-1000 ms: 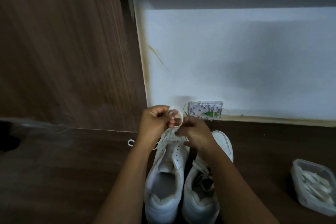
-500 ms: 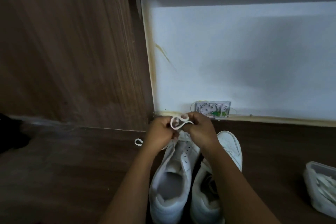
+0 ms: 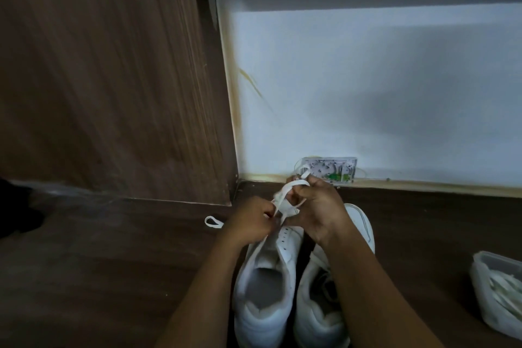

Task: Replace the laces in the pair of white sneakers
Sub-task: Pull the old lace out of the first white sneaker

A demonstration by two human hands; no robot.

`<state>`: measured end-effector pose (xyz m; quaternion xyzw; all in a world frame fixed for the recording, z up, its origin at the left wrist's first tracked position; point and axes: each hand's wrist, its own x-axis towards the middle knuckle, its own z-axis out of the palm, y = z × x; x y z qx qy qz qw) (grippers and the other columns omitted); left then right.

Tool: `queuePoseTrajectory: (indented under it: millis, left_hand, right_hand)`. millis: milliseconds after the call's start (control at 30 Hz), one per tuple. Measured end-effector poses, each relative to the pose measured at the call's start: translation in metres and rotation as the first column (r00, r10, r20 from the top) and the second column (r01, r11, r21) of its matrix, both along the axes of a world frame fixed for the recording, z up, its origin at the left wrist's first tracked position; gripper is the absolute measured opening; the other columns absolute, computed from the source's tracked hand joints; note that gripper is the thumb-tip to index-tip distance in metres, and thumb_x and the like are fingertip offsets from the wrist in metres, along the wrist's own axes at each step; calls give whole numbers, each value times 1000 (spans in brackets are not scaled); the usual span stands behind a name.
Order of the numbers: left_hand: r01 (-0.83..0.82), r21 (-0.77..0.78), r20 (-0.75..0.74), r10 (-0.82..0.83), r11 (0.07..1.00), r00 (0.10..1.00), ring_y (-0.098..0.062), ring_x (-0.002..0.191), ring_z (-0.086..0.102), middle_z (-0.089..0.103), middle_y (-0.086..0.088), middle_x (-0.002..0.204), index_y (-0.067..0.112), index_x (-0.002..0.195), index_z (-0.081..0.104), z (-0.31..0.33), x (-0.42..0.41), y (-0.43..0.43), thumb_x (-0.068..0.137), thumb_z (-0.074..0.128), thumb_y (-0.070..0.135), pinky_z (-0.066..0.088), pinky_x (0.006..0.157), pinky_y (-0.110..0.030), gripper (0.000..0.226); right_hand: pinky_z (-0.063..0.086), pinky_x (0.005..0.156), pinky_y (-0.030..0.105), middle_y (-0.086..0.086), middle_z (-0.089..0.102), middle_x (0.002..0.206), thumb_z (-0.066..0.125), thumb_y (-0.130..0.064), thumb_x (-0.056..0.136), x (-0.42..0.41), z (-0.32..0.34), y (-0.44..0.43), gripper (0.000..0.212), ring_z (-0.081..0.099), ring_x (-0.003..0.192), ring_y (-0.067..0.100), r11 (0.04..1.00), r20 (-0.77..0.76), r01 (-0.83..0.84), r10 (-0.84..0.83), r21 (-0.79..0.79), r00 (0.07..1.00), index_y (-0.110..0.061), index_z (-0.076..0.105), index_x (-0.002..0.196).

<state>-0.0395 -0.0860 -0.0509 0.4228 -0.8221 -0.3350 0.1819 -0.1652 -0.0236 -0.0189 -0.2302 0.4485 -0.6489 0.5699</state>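
Left grip (image 3: 251, 220), right grip (image 3: 319, 212) around lace (image 3: 291, 185)

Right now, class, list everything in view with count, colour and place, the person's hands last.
sneakers: two, white, side by side on the floor
lace: one, white, stretched between the hands over one sneaker
lace loop: one, white, on the floor left of the hands
container: one, clear, right edge, pale strips inside
wall box: one, pale with green, foot of the wall
wooden panel: one, brown, left
left hand: one, pinching the lace
right hand: one, gripping the lace
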Motion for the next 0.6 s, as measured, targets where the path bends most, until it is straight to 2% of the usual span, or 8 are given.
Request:
queuePoseTrajectory:
  millis: [100,233,267,333,433,467,533,600]
  left_hand:
    - [-97,-73,-98,90,993,991,1,45,39,49,-10,47,9,52,56,3,-3,1,82,63,1,31,50,-22,31]
    - [-125,-14,-223,119,992,968,-4,43,43,49,3,45,15,50,56,2,-4,-4,80,63,-4,38,53,-24,36]
    - [-149,14,-261,147,989,954,-3,42,43,50,5,45,14,50,57,1,-5,-4,79,63,-7,40,53,-25,36]
    - [-153,120,-376,188,981,907,-2,40,44,54,9,44,17,56,62,2,-9,1,79,65,-10,39,48,-20,35]
    - [-113,177,-477,185,978,859,0,45,51,62,8,51,13,66,66,9,-12,6,77,67,-12,43,47,-15,27]
    - [-93,186,-498,176,978,849,-2,52,55,66,4,59,11,72,68,11,-11,6,76,67,-12,46,53,-16,24]
    - [-54,240,-440,159,969,884,-7,69,60,66,0,77,11,90,67,13,-8,7,72,71,-10,49,67,-21,28]
    - [-86,286,-157,135,954,978,-13,81,60,62,-2,88,14,101,61,14,-2,7,57,71,7,49,73,-28,46]
  right_hand:
    - [49,59,36,11,58,68,45,6,87,1,1,0,23,56,59,18,1000,42,-17,17,-6,999,-8,61,79]
    - [51,60,35,15,63,71,52,10,64,-5,-5,0,27,63,64,25,988,-199,-129,143,80,970,-2,67,83]
    - [53,64,38,15,66,72,55,13,63,-5,-8,0,27,66,67,27,987,-372,-104,144,124,917,-3,69,80]
    - [52,70,37,8,67,70,68,11,62,-2,-17,-2,20,64,72,22,984,-720,-74,170,162,673,-8,70,68]
    - [35,60,25,8,62,74,71,-8,75,4,-24,-6,15,59,77,19,982,-916,-36,185,184,356,-15,64,65]
    - [31,61,21,13,66,84,67,-11,79,5,-24,-7,4,62,85,23,984,-939,-12,175,180,296,-11,67,76]
    - [32,65,20,17,68,100,61,-7,81,6,-24,-9,15,63,99,28,982,-944,18,174,187,279,-6,69,94]
    - [35,68,23,19,68,99,58,-3,80,5,-25,-10,18,62,98,31,979,-936,10,194,206,295,-2,69,94]
